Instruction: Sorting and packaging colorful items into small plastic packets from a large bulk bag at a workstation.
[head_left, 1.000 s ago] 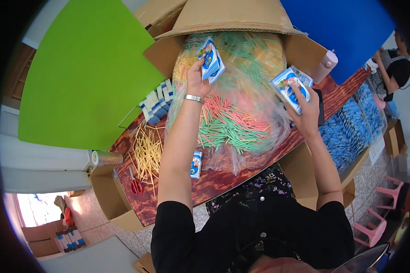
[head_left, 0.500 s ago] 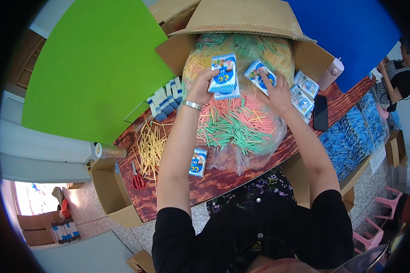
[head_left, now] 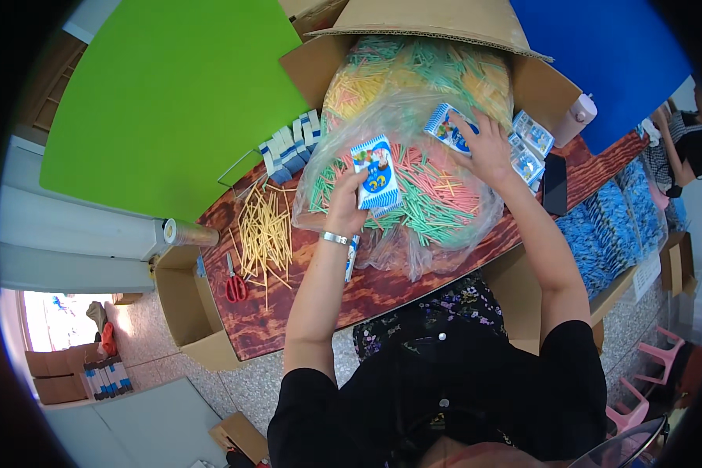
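Note:
A small stack of blue-and-white printed packets (head_left: 376, 170) is in my left hand (head_left: 346, 201), its fingers closed round the left edge. My right hand (head_left: 487, 152) grips another such packet (head_left: 443, 125) farther off to the right, fingertips on its printed face. Both hands are over a clear plastic bag (head_left: 320, 175) spread open, heaped with thin pink and green sticks (head_left: 437, 203). One more packet (head_left: 352, 257) lies on the table by my left wrist, mostly hidden by the arm.
A cardboard box (head_left: 550, 90) of bagged coloured sticks stands behind. Yellow sticks (head_left: 264, 230) and red-handled scissors (head_left: 235, 287) lie at left, near bundled packets (head_left: 290, 148). At right are packet stacks (head_left: 529, 160), a black phone (head_left: 554, 185) and a box of blue packets (head_left: 600, 226).
My left hand has come nearer to me with its stack, which is tilted now. The right hand stays by its packet at the far right. The whole view has shifted slightly.

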